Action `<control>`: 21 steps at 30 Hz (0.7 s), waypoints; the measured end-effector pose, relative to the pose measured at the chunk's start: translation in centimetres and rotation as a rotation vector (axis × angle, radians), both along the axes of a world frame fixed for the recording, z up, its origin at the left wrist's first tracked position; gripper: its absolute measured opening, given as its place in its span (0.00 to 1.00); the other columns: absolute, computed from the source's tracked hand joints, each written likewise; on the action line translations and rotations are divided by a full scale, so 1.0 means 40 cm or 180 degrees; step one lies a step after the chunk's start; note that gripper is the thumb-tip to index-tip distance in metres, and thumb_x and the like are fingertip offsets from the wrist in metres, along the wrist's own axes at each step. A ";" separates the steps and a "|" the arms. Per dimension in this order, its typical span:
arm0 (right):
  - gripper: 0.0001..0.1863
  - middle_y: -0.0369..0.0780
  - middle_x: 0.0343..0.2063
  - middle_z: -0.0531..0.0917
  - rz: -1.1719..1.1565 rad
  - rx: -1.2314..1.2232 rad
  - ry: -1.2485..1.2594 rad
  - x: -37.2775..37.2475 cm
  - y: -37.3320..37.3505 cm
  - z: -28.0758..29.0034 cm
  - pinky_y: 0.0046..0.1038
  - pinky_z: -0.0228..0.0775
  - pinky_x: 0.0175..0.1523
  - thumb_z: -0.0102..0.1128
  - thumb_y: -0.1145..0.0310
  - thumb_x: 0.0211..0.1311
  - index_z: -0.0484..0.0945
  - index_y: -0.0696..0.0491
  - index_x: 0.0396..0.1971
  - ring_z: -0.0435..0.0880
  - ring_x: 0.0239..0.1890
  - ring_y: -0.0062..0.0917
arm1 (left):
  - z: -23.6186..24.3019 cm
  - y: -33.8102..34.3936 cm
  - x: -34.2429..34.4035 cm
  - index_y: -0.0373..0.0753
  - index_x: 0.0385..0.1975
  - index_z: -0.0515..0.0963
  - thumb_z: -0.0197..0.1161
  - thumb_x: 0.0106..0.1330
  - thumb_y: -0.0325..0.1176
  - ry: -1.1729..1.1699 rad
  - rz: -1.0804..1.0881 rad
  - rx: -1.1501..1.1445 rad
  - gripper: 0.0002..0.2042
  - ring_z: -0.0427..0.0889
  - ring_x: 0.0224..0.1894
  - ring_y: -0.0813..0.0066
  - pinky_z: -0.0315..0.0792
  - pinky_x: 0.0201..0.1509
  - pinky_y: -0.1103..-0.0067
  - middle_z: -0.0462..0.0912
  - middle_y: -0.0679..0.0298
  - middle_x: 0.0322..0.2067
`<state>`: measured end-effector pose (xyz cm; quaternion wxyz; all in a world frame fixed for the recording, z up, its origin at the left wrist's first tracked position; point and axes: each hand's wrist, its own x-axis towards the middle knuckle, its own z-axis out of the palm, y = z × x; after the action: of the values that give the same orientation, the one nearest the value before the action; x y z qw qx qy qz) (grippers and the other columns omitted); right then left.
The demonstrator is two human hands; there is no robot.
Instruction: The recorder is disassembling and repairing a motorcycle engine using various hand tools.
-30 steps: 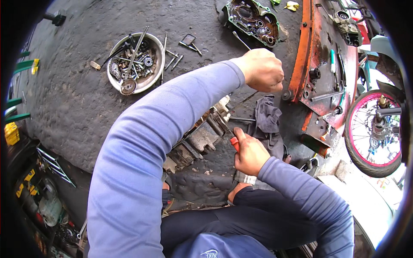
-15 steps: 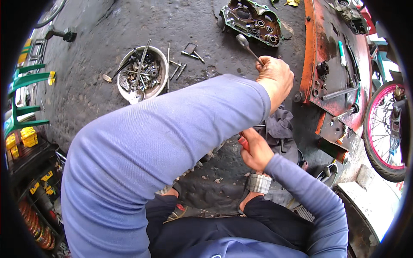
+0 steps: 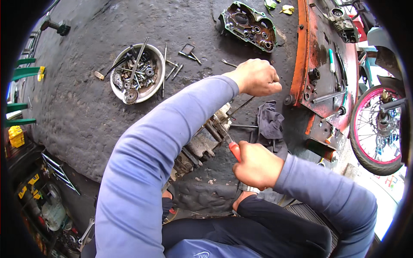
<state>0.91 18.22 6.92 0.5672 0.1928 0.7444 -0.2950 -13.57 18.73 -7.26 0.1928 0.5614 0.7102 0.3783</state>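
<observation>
My left hand (image 3: pixel 258 78) is closed, back uppermost, above an engine block (image 3: pixel 202 145). A slim metal tool (image 3: pixel 229 63) juts out past its wrist; the rest of it is hidden by the hand. My right hand (image 3: pixel 258 167) is wrapped round the red handle of a screwdriver (image 3: pixel 235 150). Its shaft slants up and left to the side of the engine block, where the tip is hard to make out. My left forearm covers much of the block. Below the left hand, a thin rod (image 3: pixel 243 107) slopes down toward the block.
A bowl (image 3: pixel 161 79) of bolts, gears and chain stands left, with loose metal pins (image 3: pixel 174 71) beside it. An oily engine cover (image 3: pixel 249 26) lies at the far side. A dark cloth (image 3: pixel 270 122), an orange-edged metal tray (image 3: pixel 297 64) and a pink-rimmed wheel (image 3: pixel 355 129) are right.
My left hand has turned over and shifted left, its tool swinging lower. My right hand has moved slightly, and the screwdriver's shaft and the engine block now show more as the left forearm drew away.
</observation>
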 end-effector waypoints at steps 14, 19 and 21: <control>0.20 0.49 0.18 0.82 0.0435 -0.0043 -0.1306 -0.182 -0.078 0.043 0.41 0.82 0.29 0.43 0.75 0.54 0.74 0.74 0.42 0.85 0.16 0.41 | 0.010 0.017 -0.007 0.38 0.21 0.82 0.54 0.63 0.43 0.0470 -0.0386 0.0361 0.17 0.82 0.29 0.47 0.77 0.38 0.59 0.81 0.50 0.22; 0.29 0.59 0.28 0.84 0.0380 0.0084 0.0412 -0.025 -0.032 -0.036 0.40 0.82 0.40 0.52 0.73 0.51 0.66 0.74 0.54 0.88 0.30 0.49 | 0.044 0.019 -0.009 0.39 0.21 0.83 0.54 0.63 0.43 0.0787 -0.0472 0.0029 0.17 0.84 0.29 0.48 0.78 0.39 0.60 0.82 0.51 0.22; 0.28 0.64 0.31 0.82 0.0031 0.0503 0.0449 0.022 -0.031 -0.065 0.42 0.79 0.45 0.55 0.72 0.50 0.67 0.74 0.51 0.86 0.37 0.54 | 0.045 0.020 -0.001 0.39 0.20 0.83 0.55 0.63 0.43 0.0747 -0.0451 0.0010 0.17 0.84 0.29 0.48 0.79 0.38 0.60 0.83 0.51 0.22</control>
<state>1.80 16.97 4.32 0.4978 0.2120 0.8044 -0.2454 -13.61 19.52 -5.47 0.1338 0.6509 0.6859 0.2966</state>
